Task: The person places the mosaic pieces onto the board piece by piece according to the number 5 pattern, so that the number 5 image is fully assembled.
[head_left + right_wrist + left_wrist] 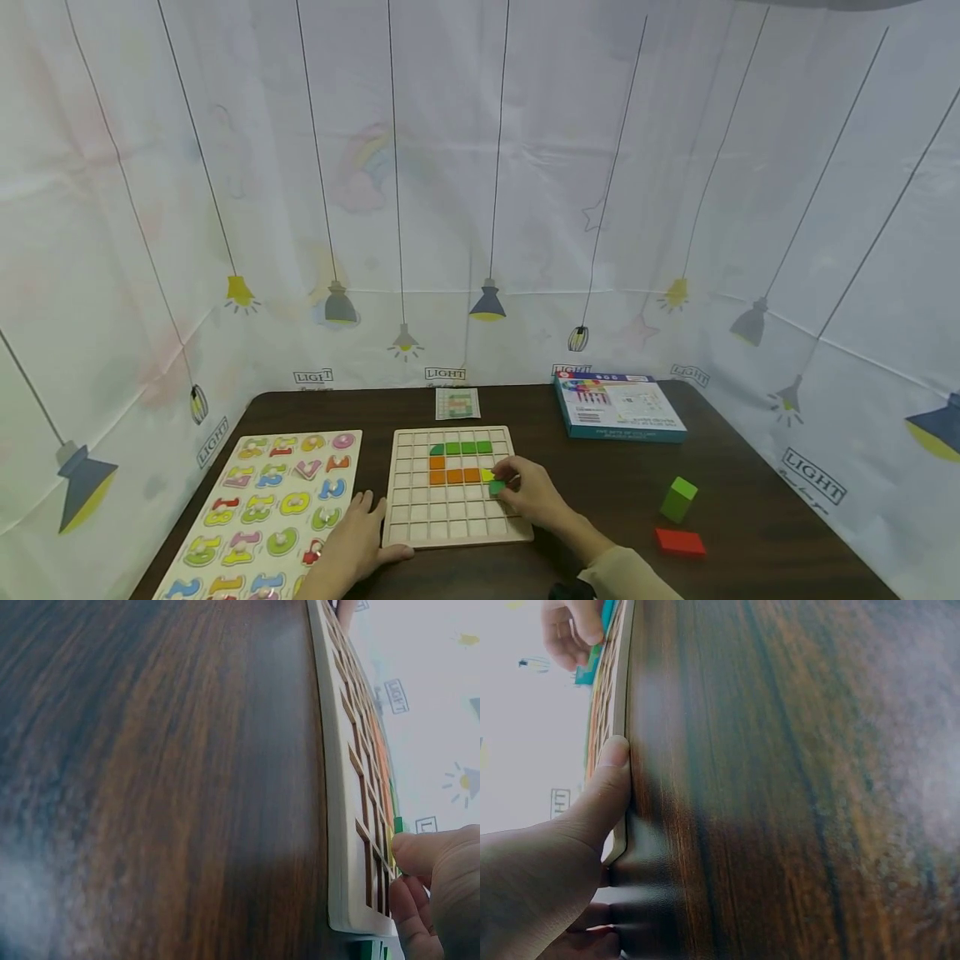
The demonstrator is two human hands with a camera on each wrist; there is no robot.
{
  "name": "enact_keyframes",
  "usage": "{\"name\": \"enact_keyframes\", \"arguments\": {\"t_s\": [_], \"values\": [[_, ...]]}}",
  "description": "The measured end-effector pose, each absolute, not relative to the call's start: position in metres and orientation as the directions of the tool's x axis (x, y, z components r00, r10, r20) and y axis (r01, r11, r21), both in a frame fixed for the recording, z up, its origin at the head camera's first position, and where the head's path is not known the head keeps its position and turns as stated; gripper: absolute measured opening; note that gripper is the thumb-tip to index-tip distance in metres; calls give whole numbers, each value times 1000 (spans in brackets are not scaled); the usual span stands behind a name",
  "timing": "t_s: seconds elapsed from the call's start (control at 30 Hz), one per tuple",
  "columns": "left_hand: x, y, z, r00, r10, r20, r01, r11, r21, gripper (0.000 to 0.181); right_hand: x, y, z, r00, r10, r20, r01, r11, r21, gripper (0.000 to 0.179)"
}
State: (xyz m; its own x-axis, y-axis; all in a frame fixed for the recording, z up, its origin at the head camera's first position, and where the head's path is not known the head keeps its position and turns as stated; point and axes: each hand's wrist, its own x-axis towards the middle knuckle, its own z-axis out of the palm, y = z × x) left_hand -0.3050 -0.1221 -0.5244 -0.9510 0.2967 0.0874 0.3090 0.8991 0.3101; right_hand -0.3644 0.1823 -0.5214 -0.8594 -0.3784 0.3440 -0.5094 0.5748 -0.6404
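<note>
A pale wooden grid board (pixel 420 533) lies on the dark table, with a row of green tiles (pixel 468 448) and orange tiles (pixel 454 476) set in its cells. A yellow tile (pixel 487 475) sits at the right end of the lower orange row. My right hand (pixel 534 493) pinches a small green tile (pixel 496 487) between thumb and fingers, close over the board's right side. My left hand (pixel 358 533) rests at the board's front left corner. Its thumb (pixel 609 776) lies along the front edge, with the other fingers extended beside the left edge.
A board of colourful number pieces (pixel 281 504) lies at left. A small pattern card (pixel 457 403) is behind the grid, and a flat box (pixel 622 408) stands back right. On the right are a green block (pixel 678 500) and a red block (pixel 680 542). Printed curtains surround the table.
</note>
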Motion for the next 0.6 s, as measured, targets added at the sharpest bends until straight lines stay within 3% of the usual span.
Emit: {"name": "enact_keyframes", "arguments": {"t_s": [0.6], "values": [[-305, -122, -527, -948, 299, 106, 317, 896, 312, 94, -371, 174, -526, -836, -423, 350, -545, 567, -617, 26]]}}
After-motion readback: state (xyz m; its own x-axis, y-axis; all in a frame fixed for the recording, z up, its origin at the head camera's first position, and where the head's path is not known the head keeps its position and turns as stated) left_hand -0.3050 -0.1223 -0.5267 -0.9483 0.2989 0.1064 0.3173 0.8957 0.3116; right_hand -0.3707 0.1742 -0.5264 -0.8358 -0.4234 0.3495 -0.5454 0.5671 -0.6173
